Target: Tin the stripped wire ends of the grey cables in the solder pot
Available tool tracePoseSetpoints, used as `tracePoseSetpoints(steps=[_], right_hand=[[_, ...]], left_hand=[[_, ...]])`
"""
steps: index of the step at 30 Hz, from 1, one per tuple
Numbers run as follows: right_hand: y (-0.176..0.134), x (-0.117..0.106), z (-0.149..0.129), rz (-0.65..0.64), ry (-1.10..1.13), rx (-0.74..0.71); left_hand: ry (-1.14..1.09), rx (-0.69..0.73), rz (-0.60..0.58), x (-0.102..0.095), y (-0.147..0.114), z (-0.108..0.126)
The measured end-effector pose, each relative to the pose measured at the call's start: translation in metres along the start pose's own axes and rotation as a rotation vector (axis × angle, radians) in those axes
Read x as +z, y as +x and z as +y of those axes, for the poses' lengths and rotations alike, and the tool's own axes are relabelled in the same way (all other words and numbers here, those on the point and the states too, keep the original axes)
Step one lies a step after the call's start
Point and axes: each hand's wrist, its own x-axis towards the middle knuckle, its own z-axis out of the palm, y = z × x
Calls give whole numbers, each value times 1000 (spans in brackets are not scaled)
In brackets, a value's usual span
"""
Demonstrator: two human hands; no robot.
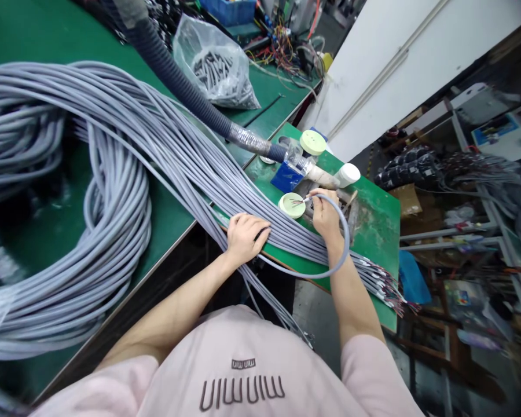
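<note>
My R hand (325, 213) pinches one grey cable (346, 231) nr its stripped end, w/ thin wires (296, 202) at a round pale tub (283, 208) on the green bench (380, 223). My L hand (245, 236), fingers close together, lies over the cable bundle (191, 156); can't tell if it grips any.
</note>
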Motion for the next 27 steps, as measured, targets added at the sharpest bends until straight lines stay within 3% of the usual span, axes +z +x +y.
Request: tracePoseSetpoints(steps=[14,21,27], right_hand=[[0,7,2,-38,-20,-16],[1,-29,3,85,-97,32],[-12,-49,43,114,-245,94]], left_hand=[[6,18,5,0,-1,-1],[-19,0,34,1,-1,-1],[-10,-2,58,3,-1,-1]])
